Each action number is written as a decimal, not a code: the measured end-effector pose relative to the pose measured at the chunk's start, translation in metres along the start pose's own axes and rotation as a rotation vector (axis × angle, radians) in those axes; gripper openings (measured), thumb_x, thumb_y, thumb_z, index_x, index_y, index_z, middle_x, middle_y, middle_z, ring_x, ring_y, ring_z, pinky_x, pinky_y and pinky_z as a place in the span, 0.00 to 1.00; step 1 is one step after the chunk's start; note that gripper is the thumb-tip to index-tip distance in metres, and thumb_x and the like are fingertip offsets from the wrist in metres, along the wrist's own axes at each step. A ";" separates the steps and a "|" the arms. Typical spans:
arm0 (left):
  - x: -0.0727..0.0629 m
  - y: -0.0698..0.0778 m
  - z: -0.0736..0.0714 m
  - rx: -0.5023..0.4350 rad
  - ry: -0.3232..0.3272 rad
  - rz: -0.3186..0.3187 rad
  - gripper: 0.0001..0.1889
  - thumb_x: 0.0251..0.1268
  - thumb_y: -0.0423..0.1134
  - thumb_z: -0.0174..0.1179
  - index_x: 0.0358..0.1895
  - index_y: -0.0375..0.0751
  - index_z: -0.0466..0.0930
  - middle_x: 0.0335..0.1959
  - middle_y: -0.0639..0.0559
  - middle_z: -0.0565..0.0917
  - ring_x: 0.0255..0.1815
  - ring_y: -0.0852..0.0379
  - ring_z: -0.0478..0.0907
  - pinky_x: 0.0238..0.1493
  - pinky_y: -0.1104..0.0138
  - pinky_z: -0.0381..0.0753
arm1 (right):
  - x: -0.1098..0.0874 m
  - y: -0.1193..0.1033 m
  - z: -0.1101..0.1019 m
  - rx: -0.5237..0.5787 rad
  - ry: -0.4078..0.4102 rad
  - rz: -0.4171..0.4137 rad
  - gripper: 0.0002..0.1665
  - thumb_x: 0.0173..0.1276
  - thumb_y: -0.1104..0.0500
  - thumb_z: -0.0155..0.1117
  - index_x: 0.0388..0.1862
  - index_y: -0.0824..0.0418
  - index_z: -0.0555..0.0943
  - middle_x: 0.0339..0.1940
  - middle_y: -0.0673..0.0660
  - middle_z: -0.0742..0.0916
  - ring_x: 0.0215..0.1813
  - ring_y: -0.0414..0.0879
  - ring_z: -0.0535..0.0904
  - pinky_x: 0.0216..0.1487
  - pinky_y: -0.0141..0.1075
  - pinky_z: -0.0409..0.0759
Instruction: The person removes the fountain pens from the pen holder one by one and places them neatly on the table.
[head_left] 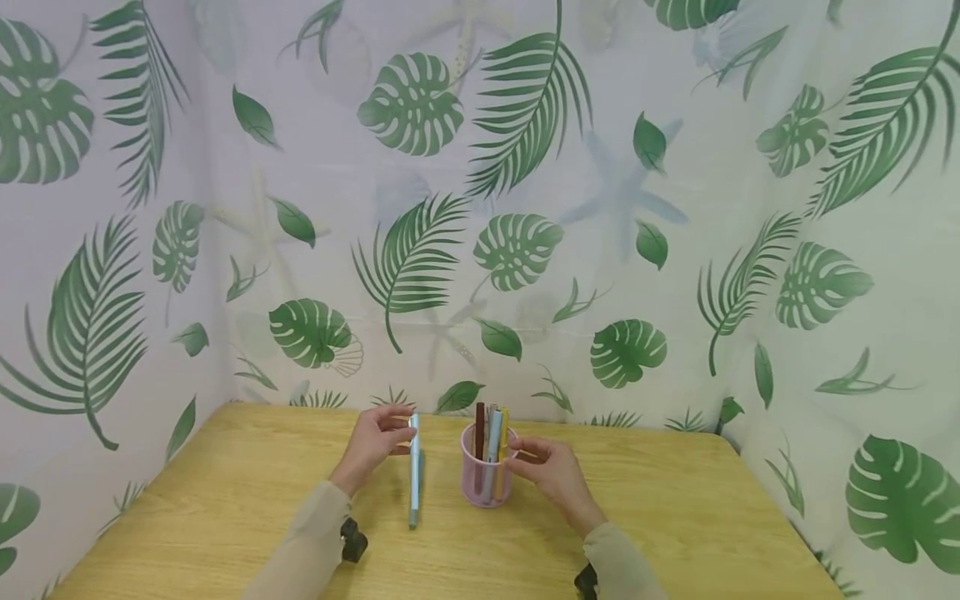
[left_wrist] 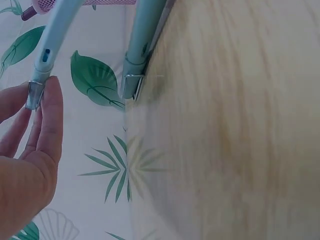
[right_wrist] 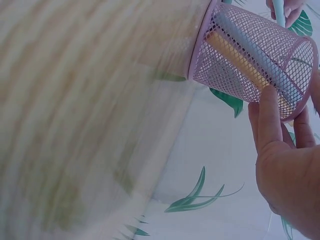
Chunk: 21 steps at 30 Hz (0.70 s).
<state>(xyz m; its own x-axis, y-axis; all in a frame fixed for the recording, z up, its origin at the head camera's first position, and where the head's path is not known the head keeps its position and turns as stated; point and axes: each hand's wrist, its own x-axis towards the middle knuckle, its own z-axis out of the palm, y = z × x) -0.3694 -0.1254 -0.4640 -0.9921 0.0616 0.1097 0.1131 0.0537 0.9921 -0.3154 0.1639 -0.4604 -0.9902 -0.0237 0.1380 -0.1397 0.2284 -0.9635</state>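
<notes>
Since your left hand [head_left: 377, 439] pinches the pen [head_left: 414, 479] only near one end, it might swivel loose. Your right hand [head_left: 553, 475] grips the cup [head_left: 469, 479].

Screened-off nook; leaf-print backdrop [head_left: 465, 183], wooden tabletop [head_left: 480, 550]

Head view: from above and behind hands, facing forward and down, widest, farthest, spanning table [head_left: 225, 508] and leaf-print backdrop [head_left: 322, 267]. Left wrist: close behind left hand [left_wrist: 32, 170], rolled sideways, table filling right. Right wrist: close at right hand [right_wrist: 287, 167], rolled opposite, table left. All three share mesh cup [head_left: 470, 485], light-blue pen [head_left: 415, 487].
</notes>
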 end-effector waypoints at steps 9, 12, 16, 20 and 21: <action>-0.002 -0.004 -0.010 0.021 -0.024 -0.094 0.19 0.64 0.24 0.60 0.59 0.31 0.76 0.44 0.39 0.79 0.36 0.52 0.82 0.41 0.53 0.87 | 0.006 0.000 0.001 -0.032 0.011 0.006 0.18 0.59 0.63 0.74 0.49 0.66 0.85 0.58 0.65 0.84 0.57 0.60 0.82 0.57 0.48 0.81; 0.000 -0.006 -0.012 0.031 -0.029 -0.106 0.18 0.64 0.24 0.59 0.58 0.31 0.76 0.44 0.40 0.79 0.37 0.52 0.81 0.42 0.54 0.87 | 0.005 -0.003 0.001 -0.031 0.011 0.008 0.17 0.60 0.65 0.73 0.49 0.68 0.84 0.59 0.66 0.83 0.58 0.61 0.81 0.58 0.49 0.81; 0.000 -0.011 -0.015 0.050 -0.037 -0.144 0.18 0.64 0.23 0.59 0.57 0.29 0.76 0.46 0.37 0.79 0.38 0.52 0.82 0.41 0.55 0.87 | -0.007 -0.021 0.001 -0.036 0.002 0.011 0.16 0.61 0.66 0.71 0.48 0.70 0.83 0.58 0.68 0.83 0.58 0.63 0.81 0.58 0.49 0.81; -0.001 -0.014 -0.018 0.069 -0.028 -0.194 0.18 0.64 0.24 0.59 0.58 0.27 0.76 0.49 0.34 0.79 0.37 0.52 0.82 0.40 0.56 0.87 | -0.005 -0.014 0.002 -0.057 0.004 0.020 0.17 0.61 0.63 0.72 0.49 0.67 0.84 0.57 0.65 0.84 0.58 0.61 0.81 0.59 0.49 0.80; -0.001 -0.015 -0.018 0.071 -0.025 -0.205 0.18 0.64 0.24 0.59 0.58 0.27 0.76 0.50 0.34 0.79 0.37 0.52 0.83 0.40 0.56 0.87 | -0.002 -0.010 0.002 -0.061 0.005 0.024 0.17 0.61 0.63 0.73 0.49 0.66 0.85 0.57 0.65 0.84 0.58 0.61 0.81 0.59 0.49 0.80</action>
<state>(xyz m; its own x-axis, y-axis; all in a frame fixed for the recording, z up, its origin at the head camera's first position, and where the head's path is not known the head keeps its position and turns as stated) -0.3708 -0.1443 -0.4778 -0.9931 0.0666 -0.0961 -0.0862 0.1375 0.9867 -0.3118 0.1598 -0.4520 -0.9931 -0.0126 0.1165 -0.1152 0.2875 -0.9508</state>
